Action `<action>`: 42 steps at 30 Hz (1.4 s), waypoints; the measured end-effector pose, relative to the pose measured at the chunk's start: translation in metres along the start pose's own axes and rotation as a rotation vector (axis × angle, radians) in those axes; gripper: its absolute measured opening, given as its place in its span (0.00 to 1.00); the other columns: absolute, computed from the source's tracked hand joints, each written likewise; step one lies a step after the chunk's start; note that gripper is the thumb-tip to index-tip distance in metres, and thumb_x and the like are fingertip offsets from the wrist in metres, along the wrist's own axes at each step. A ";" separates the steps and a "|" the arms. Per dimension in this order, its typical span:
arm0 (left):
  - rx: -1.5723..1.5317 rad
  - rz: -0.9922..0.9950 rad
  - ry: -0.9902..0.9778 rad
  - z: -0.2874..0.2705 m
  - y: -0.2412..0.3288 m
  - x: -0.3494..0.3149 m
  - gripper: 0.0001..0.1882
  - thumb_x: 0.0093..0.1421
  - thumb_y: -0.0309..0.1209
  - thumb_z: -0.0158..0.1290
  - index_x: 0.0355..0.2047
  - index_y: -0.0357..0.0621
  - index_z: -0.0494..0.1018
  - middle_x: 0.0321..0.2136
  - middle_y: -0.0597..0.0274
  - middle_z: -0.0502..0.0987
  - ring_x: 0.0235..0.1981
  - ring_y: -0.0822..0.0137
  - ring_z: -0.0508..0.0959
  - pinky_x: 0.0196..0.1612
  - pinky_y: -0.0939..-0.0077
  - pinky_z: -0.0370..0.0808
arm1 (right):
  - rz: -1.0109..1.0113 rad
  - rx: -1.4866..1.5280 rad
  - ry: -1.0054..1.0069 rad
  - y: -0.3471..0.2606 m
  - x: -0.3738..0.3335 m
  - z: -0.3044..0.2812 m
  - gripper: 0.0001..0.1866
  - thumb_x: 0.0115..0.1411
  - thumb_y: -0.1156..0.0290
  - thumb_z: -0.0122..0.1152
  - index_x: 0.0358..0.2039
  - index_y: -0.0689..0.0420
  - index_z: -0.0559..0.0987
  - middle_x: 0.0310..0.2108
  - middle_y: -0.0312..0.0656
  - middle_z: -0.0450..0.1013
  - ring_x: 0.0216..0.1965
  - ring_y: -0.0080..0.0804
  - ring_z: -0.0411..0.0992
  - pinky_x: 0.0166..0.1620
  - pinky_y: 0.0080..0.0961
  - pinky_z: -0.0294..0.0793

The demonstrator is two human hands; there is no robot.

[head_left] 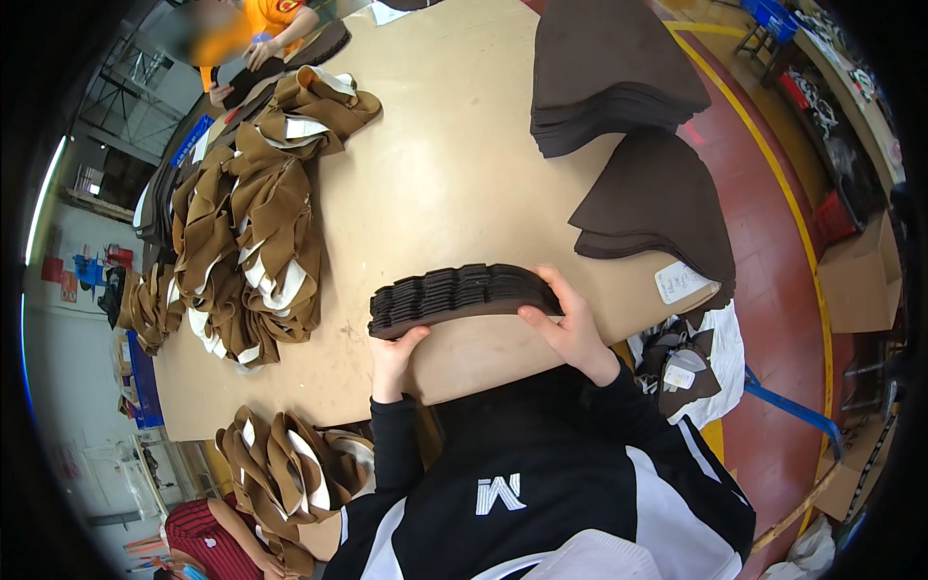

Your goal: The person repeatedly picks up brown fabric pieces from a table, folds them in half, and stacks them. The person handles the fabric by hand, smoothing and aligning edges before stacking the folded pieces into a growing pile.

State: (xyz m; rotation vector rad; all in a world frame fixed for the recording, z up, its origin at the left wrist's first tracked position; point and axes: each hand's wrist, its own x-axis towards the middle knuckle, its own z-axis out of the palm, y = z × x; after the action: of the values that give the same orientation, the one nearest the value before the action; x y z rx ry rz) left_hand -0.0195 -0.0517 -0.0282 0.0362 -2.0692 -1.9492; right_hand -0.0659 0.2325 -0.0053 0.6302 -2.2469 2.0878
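A thick stack of dark brown cut pieces (454,298), curved and layered, is held up over the near edge of the table. My left hand (393,356) grips its left end from below, thumb along the lower side. Around the right end closes my right hand (572,329), thumb in front and fingers behind. To the right lie two piles of larger dark brown panels, a far pile (614,68) and a nearer pile (657,198). A white paper label (681,282) rests at the nearer pile's edge.
Heaps of folded brown pieces with white backing (275,213) cover the table's left side. More such pieces (290,459) sit at the near left, beside a person in red (213,536). Another person's hand (261,53) works at the far left. A white bag (715,358) hangs by the right edge.
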 end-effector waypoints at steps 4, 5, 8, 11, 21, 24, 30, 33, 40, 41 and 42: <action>0.032 -0.047 0.003 -0.003 -0.004 -0.003 0.24 0.52 0.34 0.74 0.44 0.36 0.79 0.38 0.65 0.83 0.38 0.72 0.78 0.46 0.74 0.75 | -0.153 -0.089 -0.007 -0.014 0.013 -0.011 0.26 0.61 0.74 0.67 0.58 0.65 0.72 0.51 0.48 0.75 0.53 0.37 0.74 0.56 0.30 0.72; 0.031 -0.038 0.005 -0.003 -0.004 -0.003 0.23 0.52 0.35 0.74 0.43 0.36 0.79 0.37 0.65 0.83 0.38 0.72 0.78 0.46 0.74 0.75 | -0.167 -0.088 -0.003 -0.016 0.016 -0.012 0.25 0.61 0.74 0.67 0.58 0.65 0.73 0.51 0.48 0.75 0.53 0.38 0.74 0.56 0.30 0.72; 0.037 -0.017 0.007 -0.001 0.000 -0.003 0.22 0.51 0.36 0.74 0.41 0.36 0.80 0.36 0.66 0.83 0.37 0.73 0.78 0.44 0.74 0.76 | -0.217 -0.081 0.009 -0.021 0.021 -0.016 0.23 0.61 0.73 0.66 0.57 0.64 0.75 0.51 0.48 0.75 0.52 0.41 0.75 0.55 0.31 0.72; 0.039 -0.009 0.017 -0.001 -0.001 -0.002 0.21 0.51 0.36 0.74 0.39 0.36 0.80 0.34 0.66 0.83 0.35 0.73 0.78 0.42 0.75 0.76 | -0.276 -0.071 0.021 -0.025 0.027 -0.016 0.21 0.62 0.74 0.65 0.55 0.62 0.76 0.51 0.47 0.76 0.51 0.42 0.75 0.54 0.32 0.73; 0.081 -0.006 -0.013 -0.003 -0.001 -0.001 0.19 0.51 0.35 0.74 0.37 0.36 0.81 0.32 0.65 0.83 0.32 0.73 0.79 0.40 0.75 0.76 | -0.409 -0.203 0.180 -0.037 0.047 -0.003 0.13 0.53 0.79 0.71 0.41 0.59 0.85 0.45 0.39 0.78 0.40 0.33 0.76 0.45 0.29 0.73; 0.024 0.009 0.009 0.007 0.009 0.001 0.18 0.52 0.32 0.73 0.37 0.36 0.81 0.32 0.66 0.83 0.33 0.74 0.79 0.40 0.76 0.76 | -0.616 -0.396 0.230 -0.041 0.047 -0.008 0.15 0.47 0.81 0.75 0.38 0.58 0.86 0.42 0.40 0.77 0.38 0.33 0.75 0.40 0.27 0.73; -0.029 -0.048 -0.002 -0.007 -0.008 -0.003 0.18 0.50 0.27 0.73 0.39 0.35 0.80 0.33 0.65 0.84 0.34 0.73 0.79 0.42 0.75 0.76 | -0.599 -0.202 -0.079 -0.043 0.047 -0.019 0.09 0.51 0.76 0.73 0.34 0.59 0.84 0.26 0.41 0.77 0.26 0.37 0.74 0.30 0.33 0.71; -0.028 -0.034 0.005 -0.005 -0.009 -0.004 0.19 0.49 0.27 0.73 0.40 0.35 0.80 0.34 0.64 0.84 0.35 0.73 0.80 0.42 0.75 0.76 | -0.412 -0.319 -0.122 -0.031 0.040 -0.015 0.07 0.59 0.74 0.67 0.38 0.61 0.83 0.25 0.46 0.76 0.26 0.41 0.75 0.30 0.34 0.71; -0.030 0.010 -0.014 0.006 0.009 0.005 0.19 0.49 0.28 0.74 0.38 0.34 0.81 0.33 0.63 0.84 0.33 0.72 0.80 0.42 0.75 0.77 | -0.362 -0.242 0.139 -0.045 0.044 -0.002 0.06 0.65 0.74 0.63 0.37 0.63 0.81 0.24 0.48 0.76 0.22 0.42 0.75 0.28 0.31 0.71; -0.042 0.013 -0.009 0.005 0.007 0.005 0.18 0.48 0.27 0.74 0.38 0.34 0.81 0.32 0.63 0.84 0.33 0.72 0.80 0.42 0.75 0.77 | -0.367 -0.219 0.171 -0.049 0.046 -0.002 0.06 0.65 0.73 0.63 0.37 0.63 0.81 0.23 0.47 0.76 0.22 0.41 0.75 0.27 0.31 0.71; -0.058 0.008 -0.004 0.004 0.005 0.003 0.18 0.48 0.27 0.74 0.37 0.34 0.81 0.32 0.63 0.84 0.33 0.72 0.80 0.41 0.75 0.77 | -0.353 -0.205 0.198 -0.054 0.049 -0.005 0.07 0.67 0.73 0.62 0.36 0.64 0.81 0.21 0.46 0.74 0.19 0.38 0.72 0.26 0.29 0.68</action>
State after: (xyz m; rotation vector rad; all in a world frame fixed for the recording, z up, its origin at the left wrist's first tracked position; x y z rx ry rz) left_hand -0.0229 -0.0484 -0.0231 0.0113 -2.0115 -2.0049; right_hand -0.0960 0.2220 0.0602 0.7103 -2.0300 1.6538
